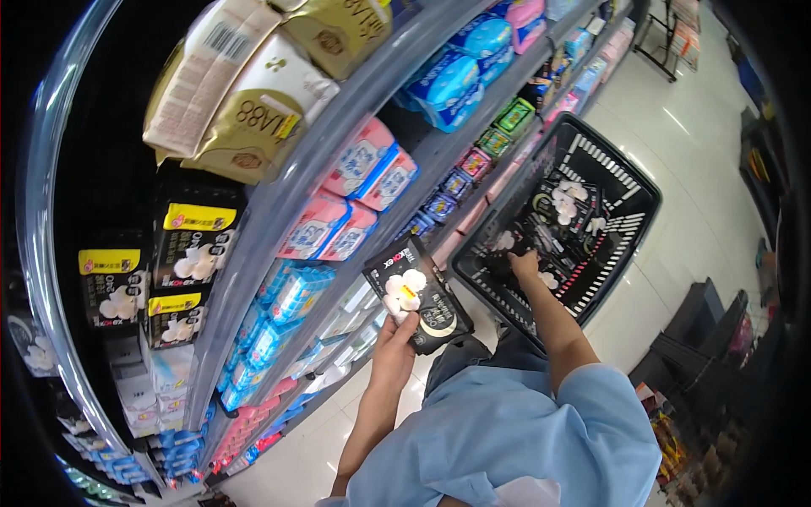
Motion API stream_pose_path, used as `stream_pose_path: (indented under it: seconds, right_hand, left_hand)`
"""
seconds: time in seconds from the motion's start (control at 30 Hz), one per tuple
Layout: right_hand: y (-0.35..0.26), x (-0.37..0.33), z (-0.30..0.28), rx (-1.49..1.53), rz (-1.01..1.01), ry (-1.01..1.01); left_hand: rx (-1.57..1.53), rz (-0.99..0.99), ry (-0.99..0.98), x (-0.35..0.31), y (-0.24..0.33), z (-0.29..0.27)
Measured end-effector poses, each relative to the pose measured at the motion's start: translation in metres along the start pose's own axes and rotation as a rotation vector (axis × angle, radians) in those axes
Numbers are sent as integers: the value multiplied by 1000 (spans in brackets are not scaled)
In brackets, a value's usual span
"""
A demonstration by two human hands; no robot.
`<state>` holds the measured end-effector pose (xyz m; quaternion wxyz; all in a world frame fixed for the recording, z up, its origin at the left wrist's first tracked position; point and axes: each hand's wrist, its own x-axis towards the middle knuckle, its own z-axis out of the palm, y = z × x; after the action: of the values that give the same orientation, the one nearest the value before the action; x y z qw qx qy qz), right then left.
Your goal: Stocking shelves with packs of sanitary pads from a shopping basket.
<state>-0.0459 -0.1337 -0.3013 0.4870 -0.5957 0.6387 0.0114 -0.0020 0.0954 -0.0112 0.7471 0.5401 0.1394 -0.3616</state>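
Note:
My left hand [394, 342] is closed on a black pack of sanitary pads [416, 296] with white cotton flowers printed on it, held up beside the shelf. The thumb lies across its front and the other fingers are hidden behind it. Reaching down into a black plastic shopping basket [638, 173], my right hand [525, 264] has its fingers curled at a dark pack [504, 242]. Those fingertips are partly lost against the dark surfaces. Several similar black packs [568, 203] with cotton flowers lie in the basket.
Tall shelving runs along the left, holding gold and white packs [258, 106], pink packs [363, 169], blue packs [456, 76] and black packs with yellow labels [196, 241]. A pale tiled floor [688, 156] lies right of the basket. Dark bins [697, 317] stand at the right.

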Motion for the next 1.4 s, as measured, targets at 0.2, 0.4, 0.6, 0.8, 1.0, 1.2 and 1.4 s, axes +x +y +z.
stream_pose_path:
  seconds: [0.2,0.4,0.6,0.8,1.0,1.2,1.4]
  right_hand:
    - [-15,6,11,-114,132,-123]
    - [0,7,-7,-157,19,50]
    - [-5,-36,-95,483,-191,-194]
    - [-84,-131,-182,703,-404,-568]
    - [-147,-186,-192,667,-667,-758]
    - [-195,-244,-200,181,-1550,-30]
    - [-197,-295,-166,-377,-1848,-34]
  left_hand:
    - [-35,11,40,-10,4,-4]
    - [-2,-6,-37,-9,7,-3]
    - [-3,66,-75,2,6,-5]
    - [33,85,-148,11,5,-2]
    - [-8,134,-212,10,8,9]
    - [-116,99,-172,0,22,4]
    - [-272,271,-220,-5,26,14]
